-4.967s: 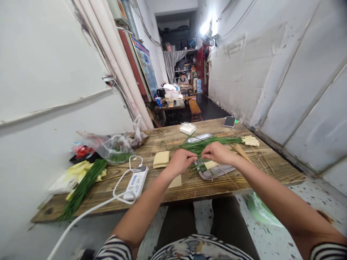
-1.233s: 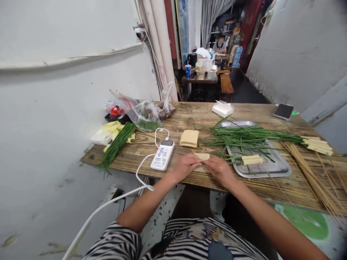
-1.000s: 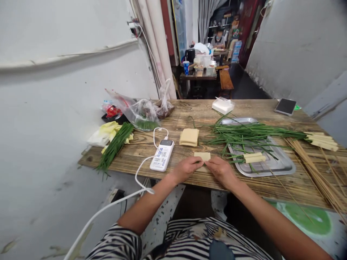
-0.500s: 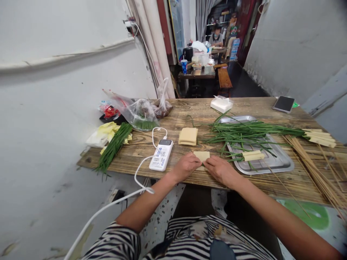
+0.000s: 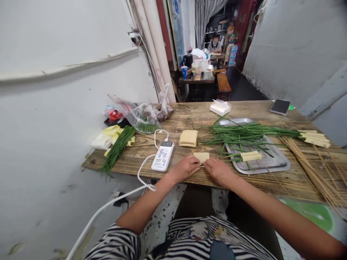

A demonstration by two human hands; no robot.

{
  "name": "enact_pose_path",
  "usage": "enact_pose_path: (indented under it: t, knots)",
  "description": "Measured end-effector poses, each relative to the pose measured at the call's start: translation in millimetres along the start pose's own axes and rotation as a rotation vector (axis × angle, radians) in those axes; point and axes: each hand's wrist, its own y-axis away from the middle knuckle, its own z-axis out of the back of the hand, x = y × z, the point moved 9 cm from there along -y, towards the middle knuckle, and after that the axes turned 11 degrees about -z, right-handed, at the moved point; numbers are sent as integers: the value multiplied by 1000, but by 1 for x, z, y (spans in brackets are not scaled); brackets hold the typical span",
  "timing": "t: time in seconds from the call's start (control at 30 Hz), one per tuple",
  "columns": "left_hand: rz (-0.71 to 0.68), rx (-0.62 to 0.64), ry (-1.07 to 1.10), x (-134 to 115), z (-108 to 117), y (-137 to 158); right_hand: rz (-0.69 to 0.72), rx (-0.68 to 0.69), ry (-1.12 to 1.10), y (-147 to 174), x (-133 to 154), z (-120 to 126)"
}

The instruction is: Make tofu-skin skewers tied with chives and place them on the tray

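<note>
A small pale-yellow tofu sheet (image 5: 201, 156) lies on the wooden table between my hands, its near edge curled up into a roll. My left hand (image 5: 187, 168) pinches the left end of that roll. At the other end, the fingers of my right hand (image 5: 217, 170) are closed on it, pressing down. What is inside the roll is covered by the sheet and my fingers. Just beyond stands a stack of similar tofu sheets (image 5: 188, 138). Right of my hands, finished rolls (image 5: 251, 156) with chives sticking out rest on a metal tray (image 5: 282, 165).
Long chives (image 5: 244, 130) spread across the tray; bamboo skewers (image 5: 306, 166) lie to its right. A white power bank (image 5: 163, 156) with a cable sits left. Farther left are a chive bundle (image 5: 119, 148) and plastic bags (image 5: 146, 115). A phone (image 5: 280, 107) lies at the far right.
The sheet's near edge has been turned over, and the bit of green seen between my fingertips is now covered. My hands stay at nearly the same spot; the view has shifted slightly.
</note>
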Motion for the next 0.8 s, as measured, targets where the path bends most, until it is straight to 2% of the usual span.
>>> enact_pose_path:
  t: [0.1, 0.23, 0.3, 0.43, 0.6, 0.8]
  knots:
    - [40, -55, 41, 4, 0, 0, -71, -72, -266, 2, -21, 16]
    - [52, -118, 119, 7, 1, 1, -245, -197, -601, 18, -60, 37]
    - [56, -142, 138, 9, 2, 1, -290, -179, -621, 27, -65, 36]
    - [62, -139, 134, 8, 3, 1, -241, -124, -554, 29, -44, 27]
    - [55, -138, 87, 5, 5, 0, -276, -131, -628, 10, -41, 25]
    - [62, -139, 62, 4, 4, 2, -198, 2, -498, -7, -36, 20]
